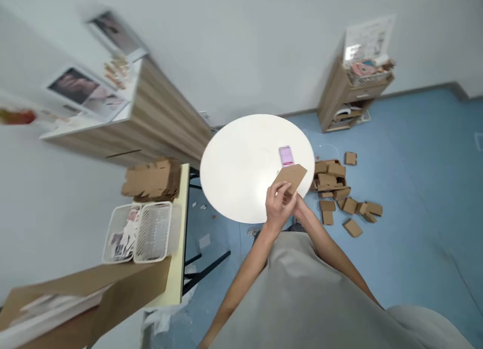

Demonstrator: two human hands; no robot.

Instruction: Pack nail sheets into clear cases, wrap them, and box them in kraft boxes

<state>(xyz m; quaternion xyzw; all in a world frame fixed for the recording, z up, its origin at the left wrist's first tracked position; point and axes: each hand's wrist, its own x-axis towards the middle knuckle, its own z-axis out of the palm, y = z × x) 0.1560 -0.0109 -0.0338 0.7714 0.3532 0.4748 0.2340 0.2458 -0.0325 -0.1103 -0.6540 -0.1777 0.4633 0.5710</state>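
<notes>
Both my hands are together over the near right edge of a white oval table (234, 168). Between them is a small brown cardboard box (294, 175), tilted, with a flat panel facing up. My left hand (277, 205) grips its near left side, fingers bent around the cardboard. My right hand (298, 206) holds it from below on the right, its fingers mostly hidden behind the box and the other hand. Just beyond the box lies a small purple item (286, 156) on the table; its details are blurred out.
Several small cardboard boxes (352, 227) lie on the blue floor to the right. At left, a side table (184, 188) bears stacked flat cardboard (151, 180), white plastic baskets (153, 233) and a large open carton (132, 298). A wooden cabinet (339, 95) stands against the wall.
</notes>
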